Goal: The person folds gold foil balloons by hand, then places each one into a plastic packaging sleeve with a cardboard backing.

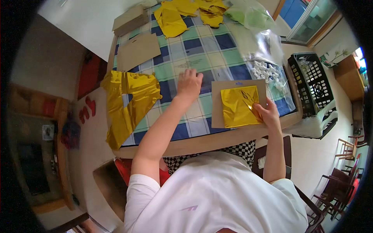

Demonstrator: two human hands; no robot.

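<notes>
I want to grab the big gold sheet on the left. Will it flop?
Probably yes. The gold sheet lies crumpled and hangs over the table edge, so it looks thin and limp. It likely weighs little, and its shiny surface may slide and crease easily.

Clear plastic bags (261, 47) of small white pieces lie at the checked table's (194, 46) far right corner.

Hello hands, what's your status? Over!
Left hand flat on checked tablecloth, empty. Right hand pressing folded gold foil sheet on brown cardboard. Nothing in the way.
</notes>
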